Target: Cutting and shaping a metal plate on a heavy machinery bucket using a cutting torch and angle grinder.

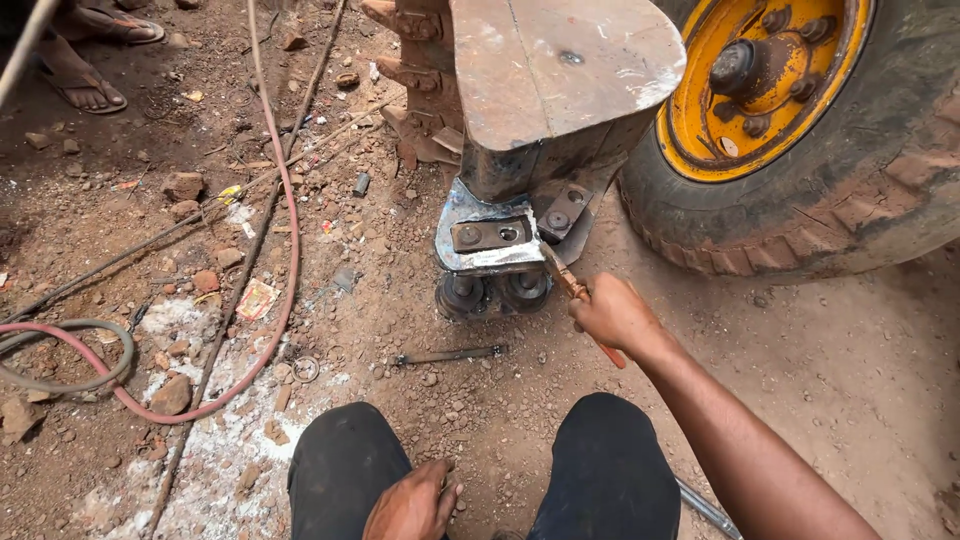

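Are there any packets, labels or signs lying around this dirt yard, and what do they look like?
One flattened packet: on the dirt left of the steel bracket, inside the red hose curve; squarish, pale yellow with red print.
No signs or screens.

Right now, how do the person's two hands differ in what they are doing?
The right hand is stretched forward, closed around a wooden-handled tool whose tip meets the welded metal bracket; the left hand holds nothing. The right hand is raised off the body, while the left hand rests between the knees. Both are bare.
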